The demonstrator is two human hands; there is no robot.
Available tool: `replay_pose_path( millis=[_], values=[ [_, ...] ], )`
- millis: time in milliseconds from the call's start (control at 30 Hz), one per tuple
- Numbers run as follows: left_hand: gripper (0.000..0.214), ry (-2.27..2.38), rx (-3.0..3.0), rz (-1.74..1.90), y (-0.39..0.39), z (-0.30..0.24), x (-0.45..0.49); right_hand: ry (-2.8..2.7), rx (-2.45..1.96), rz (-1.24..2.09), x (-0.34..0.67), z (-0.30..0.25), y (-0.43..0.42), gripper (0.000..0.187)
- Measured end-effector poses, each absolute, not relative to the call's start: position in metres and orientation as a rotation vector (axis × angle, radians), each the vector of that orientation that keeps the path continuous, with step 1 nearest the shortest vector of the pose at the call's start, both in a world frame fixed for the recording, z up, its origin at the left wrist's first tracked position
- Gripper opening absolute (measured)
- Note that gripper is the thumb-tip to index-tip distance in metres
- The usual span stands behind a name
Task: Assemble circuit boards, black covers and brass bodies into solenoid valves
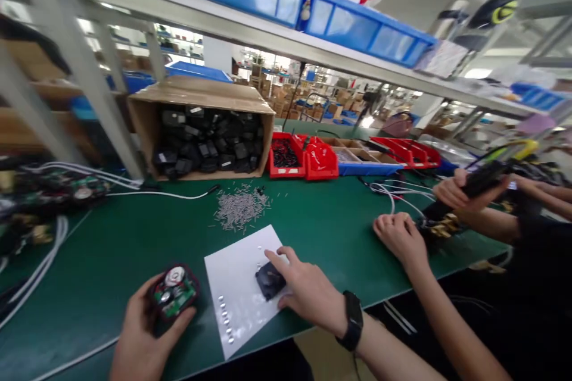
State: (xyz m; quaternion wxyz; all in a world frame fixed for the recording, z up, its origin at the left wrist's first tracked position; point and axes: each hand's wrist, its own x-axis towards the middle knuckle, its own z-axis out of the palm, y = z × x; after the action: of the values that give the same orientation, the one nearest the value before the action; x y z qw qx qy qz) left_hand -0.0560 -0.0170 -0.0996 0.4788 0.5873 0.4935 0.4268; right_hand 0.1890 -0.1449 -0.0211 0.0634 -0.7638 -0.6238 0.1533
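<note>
My left hand (140,333) is closed around a black housing with a green circuit board (173,296) showing in it, held low over the green mat. My right hand (306,289), with a black watch on the wrist, rests on a white sheet (236,286). Its fingers are curled on a small black part (269,280) lying there. A row of small silver pieces (224,317) lies along the sheet's left side. A heap of small metal pins (240,207) sits on the mat behind the sheet.
A cardboard box (201,128) full of black parts stands at the back. Red bins (304,158) and a blue tray (361,164) sit to its right. A co-worker's hands (402,238) work with cables at the right. White cables (40,262) and boards lie left. Shelves with blue bins overhang.
</note>
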Motion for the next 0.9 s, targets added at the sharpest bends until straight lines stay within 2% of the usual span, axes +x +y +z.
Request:
replay_pose_path(
  millis=[100,200,367,467,633,900],
  values=[
    [0.072,1.116,1.379,0.973,-0.020,-0.094,-0.052,-1.954,-2.270,0.472,0.185,-0.026,-0.131,0.060],
    [0.071,1.044,1.349,0.966,-0.024,-0.089,-0.053,-1.538,-2.048,0.588,0.188,-0.028,-0.126,0.040],
    [0.073,0.942,1.323,0.941,-0.034,-0.088,-0.058,-0.477,-1.155,1.393,0.173,-0.026,-0.133,0.051],
    [0.073,0.950,1.452,0.919,-0.041,-0.087,-0.057,-0.180,-0.806,1.590,0.150,-0.031,-0.131,0.051],
    [0.069,0.977,1.808,0.942,-0.050,-0.072,-0.053,-0.122,-0.783,1.587,0.126,-0.043,-0.113,0.048],
    [0.074,1.042,2.339,0.830,-0.053,-0.050,-0.042,-0.487,-1.054,1.371,0.113,-0.048,-0.110,0.033]
  ],
)
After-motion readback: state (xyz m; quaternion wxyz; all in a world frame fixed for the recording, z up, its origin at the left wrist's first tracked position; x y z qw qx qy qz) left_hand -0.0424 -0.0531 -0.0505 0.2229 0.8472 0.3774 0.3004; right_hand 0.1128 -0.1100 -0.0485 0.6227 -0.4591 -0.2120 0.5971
